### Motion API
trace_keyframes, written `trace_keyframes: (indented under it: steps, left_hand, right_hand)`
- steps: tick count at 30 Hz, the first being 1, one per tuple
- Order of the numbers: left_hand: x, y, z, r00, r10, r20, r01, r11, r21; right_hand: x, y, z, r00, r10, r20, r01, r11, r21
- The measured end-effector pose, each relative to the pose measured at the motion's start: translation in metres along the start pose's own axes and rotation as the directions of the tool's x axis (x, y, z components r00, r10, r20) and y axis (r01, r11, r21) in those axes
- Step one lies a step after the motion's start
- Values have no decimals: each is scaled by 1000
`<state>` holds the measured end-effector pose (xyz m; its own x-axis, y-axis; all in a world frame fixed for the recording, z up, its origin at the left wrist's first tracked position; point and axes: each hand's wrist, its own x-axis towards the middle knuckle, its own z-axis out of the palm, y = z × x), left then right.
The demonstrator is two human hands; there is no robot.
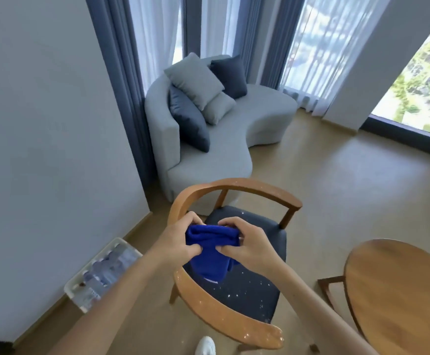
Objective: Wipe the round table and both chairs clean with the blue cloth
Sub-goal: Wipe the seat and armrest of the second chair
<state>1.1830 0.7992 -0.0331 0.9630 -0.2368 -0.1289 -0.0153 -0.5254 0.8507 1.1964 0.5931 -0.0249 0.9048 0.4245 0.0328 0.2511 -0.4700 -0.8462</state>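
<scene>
Together, both hands seemingly pinch the bunched blue cloth above the chair

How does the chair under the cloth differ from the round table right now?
The chair has a dark padded seat dotted with white specks; the round table has a bare wooden top with no specks visible. The chair sits directly below the blue cloth, gripped by left hand and right hand; the table stands off to the right. Both have warm brown wood.

one chair, one round table, one blue cloth, five cushions.
</scene>
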Motion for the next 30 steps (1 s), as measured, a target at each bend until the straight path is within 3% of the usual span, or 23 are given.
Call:
trace_keyframes:
  steps: [5,14,18,25,30]
  left_hand:
    - [68,1,-4,992,72,108,-77,996,45]
    - [154,2,-16,962,160,224,-185,978,100]
    - [184,-2,-19,941,227,250,-263,957,122]
    - [229,-14,-36,878,295,378,-335,941,43]
    - [266,-41,-51,795,318,516,-340,939,-55]
  right_hand:
    - [34,31,-19,990,65,-126,-52,994,99]
    - [90,57,-31,970,101,-220,-71,987,141]
    - [103,69,-32,960,168,-224,-111,963,246]
    - [118,81,-14,933,299,-202,-227,921,318]
    - [129,89,17,858,469,-208,-366,844,393]
